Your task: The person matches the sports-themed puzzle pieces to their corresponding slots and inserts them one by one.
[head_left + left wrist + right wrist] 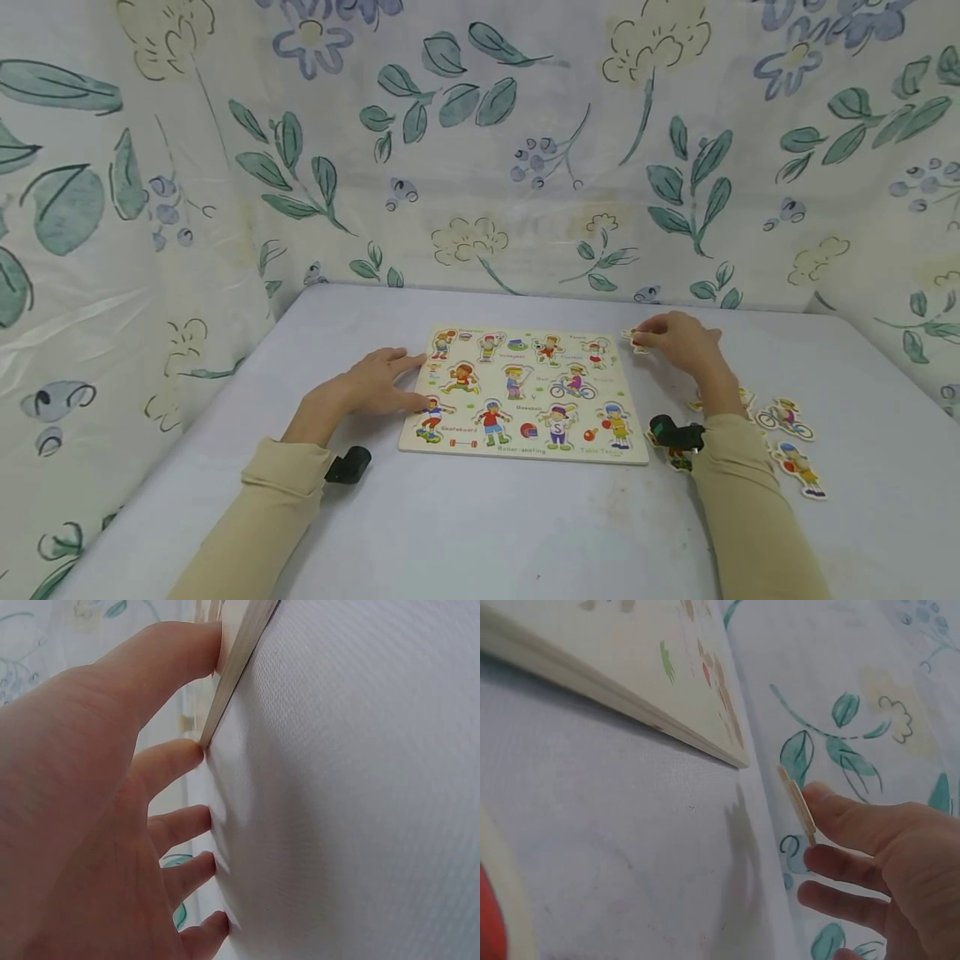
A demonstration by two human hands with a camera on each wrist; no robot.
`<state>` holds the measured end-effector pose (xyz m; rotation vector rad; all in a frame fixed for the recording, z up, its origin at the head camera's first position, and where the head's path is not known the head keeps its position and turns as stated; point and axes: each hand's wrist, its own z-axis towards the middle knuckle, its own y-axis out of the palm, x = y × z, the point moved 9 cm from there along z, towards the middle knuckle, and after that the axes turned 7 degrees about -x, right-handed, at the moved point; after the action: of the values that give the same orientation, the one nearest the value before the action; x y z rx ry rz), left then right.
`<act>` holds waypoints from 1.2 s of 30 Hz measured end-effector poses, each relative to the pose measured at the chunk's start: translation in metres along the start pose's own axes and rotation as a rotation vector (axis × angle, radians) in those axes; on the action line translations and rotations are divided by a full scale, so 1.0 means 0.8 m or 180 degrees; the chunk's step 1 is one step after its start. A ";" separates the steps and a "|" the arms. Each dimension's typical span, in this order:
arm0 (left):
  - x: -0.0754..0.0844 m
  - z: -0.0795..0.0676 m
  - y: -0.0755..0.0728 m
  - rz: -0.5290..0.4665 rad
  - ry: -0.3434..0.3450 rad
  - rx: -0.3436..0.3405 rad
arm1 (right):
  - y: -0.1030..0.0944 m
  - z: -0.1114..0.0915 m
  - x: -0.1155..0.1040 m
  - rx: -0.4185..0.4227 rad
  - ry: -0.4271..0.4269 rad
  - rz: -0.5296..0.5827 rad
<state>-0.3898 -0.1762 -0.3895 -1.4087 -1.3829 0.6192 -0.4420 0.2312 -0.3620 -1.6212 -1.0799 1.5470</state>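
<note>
In the head view, right of centre, the right hand (684, 343) is pinching a thin figure piece (637, 340) between thumb and finger, just right of the picture board's (489, 377) upper-right corner; left of centre, the left hand (378, 383) is spreading its fingers, thumb and forefinger touching the board's left edge; the board is lying mid-frame on the worktop (525, 533); at lower right, a cyclist piece (785, 418) and a ball-player piece (799, 471) are lying loose; the right sleeve (750, 492) and black wrist camera (675, 433) are partly blocking other pieces (678, 462); floral cloth (480, 183) is hanging behind.
</note>
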 end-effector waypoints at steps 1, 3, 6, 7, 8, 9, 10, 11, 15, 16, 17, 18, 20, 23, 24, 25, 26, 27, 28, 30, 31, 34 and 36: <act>0.000 0.000 0.000 0.0003 0.0004 0.0002 | 0.000 0.000 -0.001 0.0006 0.0002 -0.0005; -0.001 0.000 0.001 0.0011 0.0004 0.0010 | 0.001 0.001 -0.003 0.0013 -0.0003 -0.0003; -0.002 0.000 0.001 0.0021 0.0010 0.0021 | 0.002 0.001 -0.008 0.0017 -0.0008 0.0013; -0.002 0.000 0.001 0.0022 0.0010 0.0023 | 0.002 0.002 -0.010 0.0016 -0.0017 0.0009; -0.002 0.001 0.001 0.0022 0.0011 0.0026 | 0.003 0.002 -0.012 0.0014 -0.0029 -0.0003; -0.002 0.001 0.001 0.0012 0.0007 0.0025 | 0.005 0.002 -0.014 0.0009 -0.0036 -0.0018; -0.002 0.001 0.001 0.0014 0.0008 0.0024 | 0.006 0.003 -0.017 0.0004 -0.0051 -0.0038; -0.002 0.002 0.001 0.0008 0.0004 0.0022 | 0.008 0.003 -0.020 -0.0003 -0.0068 -0.0059; -0.002 0.002 0.001 0.0000 0.0001 0.0019 | 0.016 0.007 -0.028 -0.0062 -0.0109 -0.0138; -0.002 0.002 0.001 -0.0005 -0.0001 0.0019 | 0.019 0.008 -0.031 -0.0082 -0.0116 -0.0157; -0.003 0.002 0.001 -0.0010 -0.0002 0.0018 | 0.021 0.009 -0.033 -0.0102 -0.0119 -0.0176; -0.003 0.002 0.001 -0.0010 0.0005 0.0019 | 0.023 0.009 -0.035 -0.0121 -0.0119 -0.0196; -0.004 0.002 0.002 -0.0034 -0.0003 0.0017 | 0.026 0.011 -0.038 -0.0148 -0.0127 -0.0220; -0.004 0.002 0.001 -0.0053 -0.0015 0.0015 | 0.031 0.012 -0.043 -0.0212 -0.0161 -0.0229; -0.004 0.002 0.001 -0.0059 -0.0020 0.0013 | 0.032 0.012 -0.044 -0.0235 -0.0170 -0.0230; -0.004 0.002 0.001 -0.0067 -0.0032 0.0009 | 0.034 0.013 -0.046 -0.0260 -0.0174 -0.0231; -0.004 0.002 0.001 -0.0065 -0.0041 0.0009 | 0.035 0.013 -0.047 -0.0282 -0.0179 -0.0240; -0.004 0.002 0.001 -0.0073 -0.0046 0.0005 | 0.036 0.013 -0.048 -0.0302 -0.0178 -0.0248; -0.003 0.001 0.001 -0.0073 -0.0044 0.0003 | 0.037 0.012 -0.050 -0.0319 -0.0174 -0.0250; -0.002 0.000 0.001 -0.0065 -0.0048 -0.0002 | 0.038 0.012 -0.051 -0.0344 -0.0170 -0.0284; -0.002 0.000 0.001 -0.0059 -0.0048 -0.0002 | 0.039 0.011 -0.052 -0.0356 -0.0168 -0.0295; -0.001 -0.001 0.001 -0.0038 -0.0045 0.0002 | 0.041 0.011 -0.053 -0.0385 -0.0189 -0.0323; -0.001 -0.002 0.000 -0.0038 -0.0045 0.0009 | 0.041 0.010 -0.054 -0.0392 -0.0210 -0.0334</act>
<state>-0.3883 -0.1775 -0.3895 -1.3954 -1.4001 0.6244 -0.4446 0.1771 -0.3718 -1.5764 -1.2977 1.5002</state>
